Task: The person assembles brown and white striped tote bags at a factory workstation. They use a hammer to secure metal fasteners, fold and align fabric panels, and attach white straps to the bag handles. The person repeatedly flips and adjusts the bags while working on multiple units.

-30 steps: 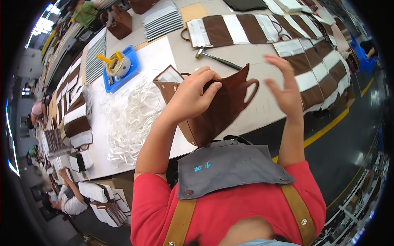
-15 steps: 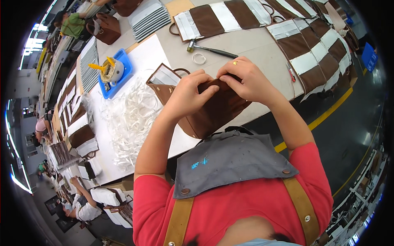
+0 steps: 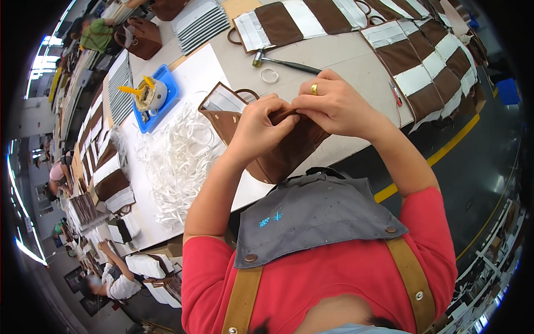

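Note:
A brown handbag (image 3: 286, 153) with a pale lining and a looped handle leans at the near edge of the table, tilted toward me. My left hand (image 3: 261, 123) is closed on its upper edge, thumb on the near side. Close beside it, my right hand (image 3: 334, 106), with a gold ring, pinches the same edge between thumb and fingers. The fingertips of both hands almost meet there. Whatever small part lies under the fingertips is hidden. Beyond my hands lie a hammer (image 3: 289, 64) with a dark handle and a white ring-shaped roll (image 3: 269, 75).
Left of the bag spreads a heap of white strips (image 3: 175, 167). Behind it a blue tray (image 3: 167, 83) holds a pot (image 3: 153, 96) with yellow-handled tools. Brown and white bag pieces (image 3: 428, 61) cover the right side; a red-tipped cutter (image 3: 396, 94) lies near them. Co-workers sit at left.
My right hand has turned and drawn nearer to the left, its fingers now more bent over the bag's edge. The left hand has hardly shifted.

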Available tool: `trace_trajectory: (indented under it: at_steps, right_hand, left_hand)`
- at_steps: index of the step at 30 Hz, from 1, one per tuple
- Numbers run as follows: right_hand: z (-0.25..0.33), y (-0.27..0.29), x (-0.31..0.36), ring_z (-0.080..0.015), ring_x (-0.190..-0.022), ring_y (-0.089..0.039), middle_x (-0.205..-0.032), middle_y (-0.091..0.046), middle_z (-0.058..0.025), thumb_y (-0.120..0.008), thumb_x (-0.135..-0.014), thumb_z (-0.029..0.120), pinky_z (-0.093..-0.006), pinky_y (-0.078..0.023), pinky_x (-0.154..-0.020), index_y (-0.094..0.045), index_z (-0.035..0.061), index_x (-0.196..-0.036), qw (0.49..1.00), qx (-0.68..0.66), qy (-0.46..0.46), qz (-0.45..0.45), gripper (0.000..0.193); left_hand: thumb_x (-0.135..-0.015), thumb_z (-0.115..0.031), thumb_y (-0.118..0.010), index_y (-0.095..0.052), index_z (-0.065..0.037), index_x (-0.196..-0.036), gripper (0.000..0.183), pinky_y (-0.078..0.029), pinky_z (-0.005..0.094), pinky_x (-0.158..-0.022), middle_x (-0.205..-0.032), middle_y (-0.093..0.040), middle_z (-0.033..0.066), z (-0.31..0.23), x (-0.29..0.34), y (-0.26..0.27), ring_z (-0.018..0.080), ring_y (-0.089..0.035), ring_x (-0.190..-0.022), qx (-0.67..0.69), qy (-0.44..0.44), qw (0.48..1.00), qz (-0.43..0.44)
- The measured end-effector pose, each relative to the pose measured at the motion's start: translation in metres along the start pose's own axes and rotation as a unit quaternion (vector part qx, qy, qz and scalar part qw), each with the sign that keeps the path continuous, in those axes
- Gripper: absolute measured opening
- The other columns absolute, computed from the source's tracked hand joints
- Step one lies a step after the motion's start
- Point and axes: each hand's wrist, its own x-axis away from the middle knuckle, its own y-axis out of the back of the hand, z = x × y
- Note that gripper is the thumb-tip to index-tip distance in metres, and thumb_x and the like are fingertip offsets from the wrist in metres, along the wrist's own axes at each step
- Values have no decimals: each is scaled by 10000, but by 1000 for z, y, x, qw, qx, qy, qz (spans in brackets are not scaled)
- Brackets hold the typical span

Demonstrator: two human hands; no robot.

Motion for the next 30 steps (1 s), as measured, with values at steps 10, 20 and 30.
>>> trace_trajectory:
  at_steps: [10,20,30]
  right_hand:
    - [-18,14,2,-252,-749,-541,-783,-599,-75,-559,-841,94,-333,-420,-737,-592,36,-855,968,-190,-157,42,68]
    - [-16,19,12,-275,-760,-549,-774,-585,-88,-553,-843,82,-353,-429,-723,-585,33,-840,981,-95,-157,-63,59]
    - [-55,48,32,-199,-802,-546,-801,-582,-9,-589,-819,77,-332,-392,-766,-624,108,-843,964,199,-60,-167,53]
  left_hand:
    - [-821,-140,-648,-640,20,-871,168,-383,233,-650,-759,-526,24,6,-9,2,100,-487,-713,13,-12,1000,-5]
    - [-800,-184,-658,-643,-24,-873,176,-413,312,-709,-849,-622,88,46,-5,14,211,-577,-743,-111,-52,992,-28]
    - [-750,-94,-649,-560,-94,-772,92,-414,342,-526,-688,-558,51,-5,8,22,245,-529,-550,-429,-150,862,-226]
